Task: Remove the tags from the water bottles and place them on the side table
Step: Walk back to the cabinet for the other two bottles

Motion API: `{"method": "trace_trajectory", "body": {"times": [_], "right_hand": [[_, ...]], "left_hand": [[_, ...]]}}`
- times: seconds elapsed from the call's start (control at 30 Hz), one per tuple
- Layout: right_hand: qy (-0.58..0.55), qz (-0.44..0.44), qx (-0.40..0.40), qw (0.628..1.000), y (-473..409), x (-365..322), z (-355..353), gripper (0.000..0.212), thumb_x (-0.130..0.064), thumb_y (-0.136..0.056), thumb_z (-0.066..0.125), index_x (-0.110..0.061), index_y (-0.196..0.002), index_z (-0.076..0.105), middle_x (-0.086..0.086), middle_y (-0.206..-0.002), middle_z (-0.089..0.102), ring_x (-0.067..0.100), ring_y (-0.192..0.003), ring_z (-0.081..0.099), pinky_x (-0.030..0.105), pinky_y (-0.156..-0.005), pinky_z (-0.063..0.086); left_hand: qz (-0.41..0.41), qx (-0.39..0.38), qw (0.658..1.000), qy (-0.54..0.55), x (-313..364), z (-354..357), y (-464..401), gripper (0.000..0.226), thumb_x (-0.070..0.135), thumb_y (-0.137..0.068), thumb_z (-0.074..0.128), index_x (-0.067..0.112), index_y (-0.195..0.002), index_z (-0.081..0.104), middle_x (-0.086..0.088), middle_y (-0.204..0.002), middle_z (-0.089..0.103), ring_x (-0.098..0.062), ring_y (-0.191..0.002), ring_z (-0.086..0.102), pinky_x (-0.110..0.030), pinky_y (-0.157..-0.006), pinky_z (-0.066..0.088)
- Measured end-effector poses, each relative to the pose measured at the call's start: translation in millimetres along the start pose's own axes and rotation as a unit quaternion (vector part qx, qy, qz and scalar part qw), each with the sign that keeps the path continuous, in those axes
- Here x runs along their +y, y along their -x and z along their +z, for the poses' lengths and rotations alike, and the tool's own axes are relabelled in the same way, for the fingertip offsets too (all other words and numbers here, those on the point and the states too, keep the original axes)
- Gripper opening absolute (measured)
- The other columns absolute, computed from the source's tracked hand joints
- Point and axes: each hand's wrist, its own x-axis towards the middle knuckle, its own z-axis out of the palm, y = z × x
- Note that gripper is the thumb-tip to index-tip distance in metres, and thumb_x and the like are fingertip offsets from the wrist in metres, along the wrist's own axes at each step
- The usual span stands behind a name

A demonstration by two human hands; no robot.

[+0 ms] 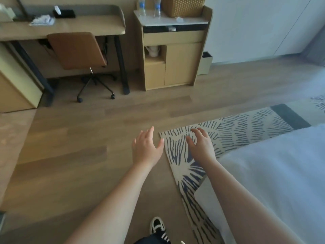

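Head view: both arms reach forward over the wood floor, holding nothing. Left hand has its fingers straight and loosely spread; right hand, over the corner of the patterned rug, has its fingers relaxed and slightly bent. Well beyond the hands, two water bottles stand upright near the back left corner of the side table, just beside a wicker basket. Tags cannot be made out.
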Motion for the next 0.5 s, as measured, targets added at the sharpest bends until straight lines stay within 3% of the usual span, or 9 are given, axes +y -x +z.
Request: {"method": "trace_trajectory", "body": {"times": [0.23, 0.5], "right_hand": [[0.002, -0.017, 0.008, 1.0, -126.8, -28.4, 6.3, 0.048, -0.044, -0.096, 0.045, -0.02, -0.137, 0.046, 0.003, -0.149, 0.035, 0.022, -0.132, 0.039, 0.034, -0.098, 0.039], [-0.016, -0.038, 0.006, 0.999, -276.1, -48.6, 38.2, 0.045, -0.041, -0.095, 0.048, -0.019, -0.135, 0.048, 0.003, -0.148, 0.037, 0.022, -0.136, 0.034, 0.036, -0.1, 0.038]], "left_hand": [[-0.005, -0.001, 1.0, 0.0, 8.6, -6.4, -129.9, 0.065, 0.051, -0.094, 0.044, 0.019, -0.15, 0.032, -0.004, -0.153, 0.038, -0.024, -0.145, 0.024, -0.046, -0.116, 0.021], [-0.02, 0.009, 1.0, -0.014, 10.0, 13.5, -275.0, 0.066, 0.054, -0.094, 0.042, 0.02, -0.15, 0.031, -0.003, -0.153, 0.038, -0.024, -0.145, 0.025, -0.046, -0.117, 0.02]]}}
